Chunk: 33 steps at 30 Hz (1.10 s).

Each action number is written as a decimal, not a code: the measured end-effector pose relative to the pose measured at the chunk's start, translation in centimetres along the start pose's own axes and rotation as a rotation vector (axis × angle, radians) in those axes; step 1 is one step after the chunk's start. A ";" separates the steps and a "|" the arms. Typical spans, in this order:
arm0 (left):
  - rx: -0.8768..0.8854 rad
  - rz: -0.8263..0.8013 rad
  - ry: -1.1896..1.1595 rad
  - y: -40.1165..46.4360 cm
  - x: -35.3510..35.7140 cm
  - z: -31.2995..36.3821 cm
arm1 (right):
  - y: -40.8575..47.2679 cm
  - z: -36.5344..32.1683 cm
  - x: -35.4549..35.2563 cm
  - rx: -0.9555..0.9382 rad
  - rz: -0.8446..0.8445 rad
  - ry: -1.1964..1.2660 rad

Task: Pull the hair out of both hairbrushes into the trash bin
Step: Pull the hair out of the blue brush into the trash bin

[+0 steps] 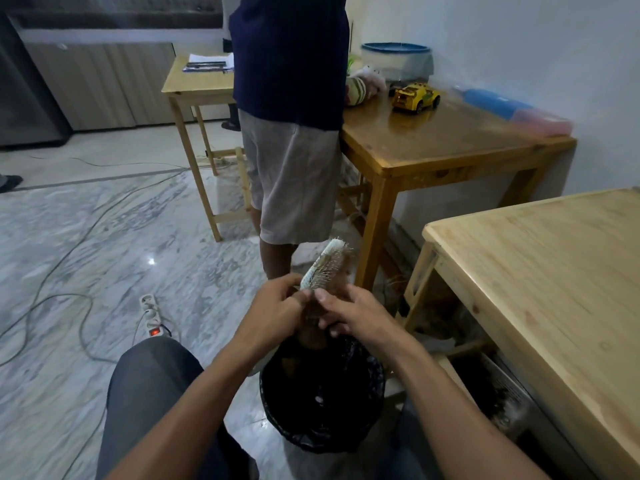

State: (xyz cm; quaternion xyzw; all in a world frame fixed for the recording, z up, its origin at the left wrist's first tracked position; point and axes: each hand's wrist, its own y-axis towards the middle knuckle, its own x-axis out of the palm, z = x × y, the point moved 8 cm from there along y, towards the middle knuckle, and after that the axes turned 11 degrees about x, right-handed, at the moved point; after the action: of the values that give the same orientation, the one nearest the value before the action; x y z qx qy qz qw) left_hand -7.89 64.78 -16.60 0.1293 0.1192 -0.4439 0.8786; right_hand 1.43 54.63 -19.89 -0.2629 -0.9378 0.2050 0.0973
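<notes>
A pale hairbrush (323,265) clogged with brown hair is held up above a black trash bin (374,379) between my knees. My left hand (277,313) grips the brush at its lower end. My right hand (349,315) pinches a clump of brown hair (313,336) that hangs from the bristles down toward the bin's mouth. More brown hair lies inside the bin. Only one brush is in view.
A person in a dark top and grey shorts (294,174) stands just beyond the bin beside a brown table (450,147) with a yellow toy car (415,97). A light wooden table (554,271) is close on my right. A power strip (150,315) and cables lie on the floor at left.
</notes>
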 end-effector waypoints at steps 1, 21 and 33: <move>-0.016 0.028 -0.011 0.2 -0.3 -0.1 | 0.1 0.4 -0.2 -0.002 0.033 0.011; -0.134 0.261 -0.002 0.9 -6.0 -3.0 | -0.6 4.4 -1.5 0.160 0.129 -0.656; -0.119 0.271 0.113 0.4 -5.1 -2.0 | -0.4 -0.4 -0.7 -0.054 0.237 -0.093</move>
State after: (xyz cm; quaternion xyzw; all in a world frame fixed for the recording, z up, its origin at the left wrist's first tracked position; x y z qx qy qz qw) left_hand -10.68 69.46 -16.80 0.1166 0.1759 -0.3053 0.9286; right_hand 1.90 54.08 -19.38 -0.3645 -0.9088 0.2018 0.0216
